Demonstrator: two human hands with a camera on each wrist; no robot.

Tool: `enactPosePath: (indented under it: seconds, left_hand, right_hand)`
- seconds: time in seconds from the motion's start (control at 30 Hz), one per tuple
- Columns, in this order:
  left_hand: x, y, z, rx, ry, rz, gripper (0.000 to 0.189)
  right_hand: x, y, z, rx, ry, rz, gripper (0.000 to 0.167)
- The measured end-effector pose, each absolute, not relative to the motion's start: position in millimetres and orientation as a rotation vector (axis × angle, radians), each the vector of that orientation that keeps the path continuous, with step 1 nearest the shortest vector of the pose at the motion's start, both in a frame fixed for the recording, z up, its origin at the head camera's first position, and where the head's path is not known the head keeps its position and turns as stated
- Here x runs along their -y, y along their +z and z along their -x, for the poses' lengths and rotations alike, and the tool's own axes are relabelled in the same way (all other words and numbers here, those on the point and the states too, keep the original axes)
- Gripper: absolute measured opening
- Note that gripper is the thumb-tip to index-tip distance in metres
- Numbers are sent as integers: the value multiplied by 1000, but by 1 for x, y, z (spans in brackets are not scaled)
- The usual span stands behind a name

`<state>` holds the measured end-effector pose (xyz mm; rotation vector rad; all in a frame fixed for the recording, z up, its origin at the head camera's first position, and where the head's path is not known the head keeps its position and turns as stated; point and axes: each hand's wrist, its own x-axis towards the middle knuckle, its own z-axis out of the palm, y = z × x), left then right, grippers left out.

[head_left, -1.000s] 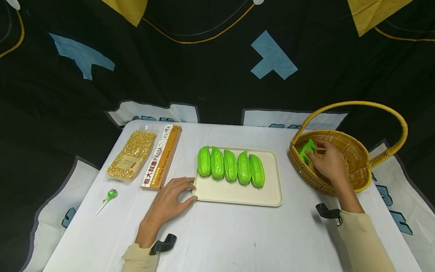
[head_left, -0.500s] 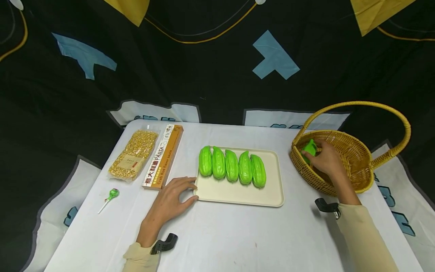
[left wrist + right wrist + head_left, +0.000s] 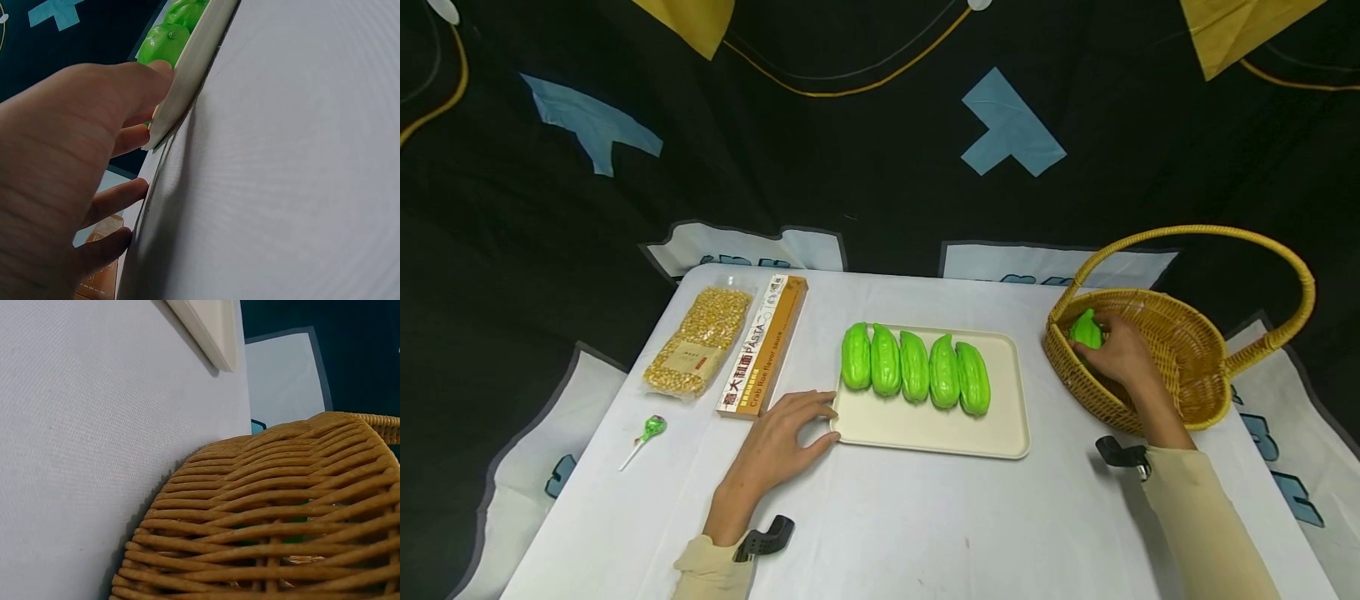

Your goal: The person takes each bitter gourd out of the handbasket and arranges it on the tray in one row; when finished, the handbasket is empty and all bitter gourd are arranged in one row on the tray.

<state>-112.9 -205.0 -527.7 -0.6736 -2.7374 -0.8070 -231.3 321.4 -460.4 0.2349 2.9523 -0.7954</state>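
Inside the wicker basket (image 3: 1131,358), my right hand (image 3: 1123,354) holds a green bitter melon (image 3: 1086,330) between thumb and fingers near the left wall. In the right wrist view the basket's woven side (image 3: 269,519) hides that hand; bits of green show through its gaps. Several more bitter melons (image 3: 914,367) lie side by side on a cream rectangular tray (image 3: 925,429). At the tray's left edge my left hand (image 3: 778,442) rests with spread fingers. Its thumb and a fingertip touch the tray rim (image 3: 190,75) in the left wrist view.
A box of pasta (image 3: 763,346) lies left of the tray, beside a clear bag of corn kernels (image 3: 700,342). Nearer the front left is a green lollipop (image 3: 653,427). The basket's tall handle (image 3: 1198,232) arches over it. A dark printed cloth (image 3: 865,167) hangs behind the white table.
The bitter melon in my right hand has turned more upright inside the basket. My left hand stays at the tray's edge. The whole head view has shifted slightly.
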Motion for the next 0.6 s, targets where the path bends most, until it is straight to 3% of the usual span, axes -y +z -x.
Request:
enactPosePath:
  seconds: [0.6]
  left_hand:
    - [205,-528,113,2727,-809,673,29]
  right_hand:
    - [-328,-447,210,-2990,-950,-201,82]
